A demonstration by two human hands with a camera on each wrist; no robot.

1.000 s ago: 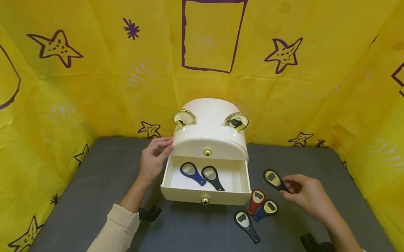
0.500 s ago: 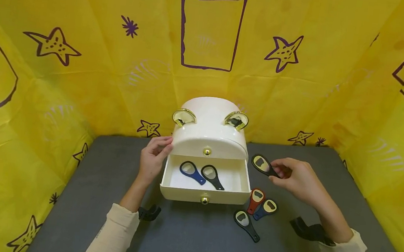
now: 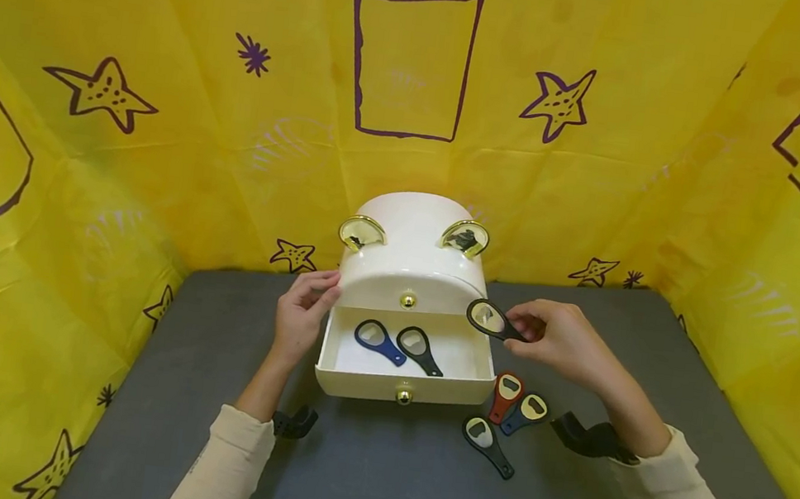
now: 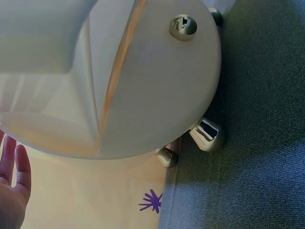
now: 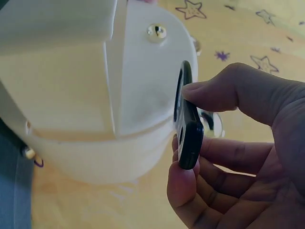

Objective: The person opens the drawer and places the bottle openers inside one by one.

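Note:
Between thumb and fingers my right hand pinches a black bottle opener by its handle, its round head over the right edge of the pulled-out drawer. The right wrist view shows the same bottle opener edge-on. My left hand touches the left side of the white box with its fingertips. In the left wrist view, part of that hand shows beside the box. A blue bottle opener and a black bottle opener lie inside the drawer.
On the grey table, right of the drawer, lie a red bottle opener, a blue bottle opener and another dark one. Gold ears stick up from the box. Yellow cloth hangs behind.
My right hand has moved left with the black bottle opener, from above the table to the drawer's right edge. The left hand has stayed against the box.

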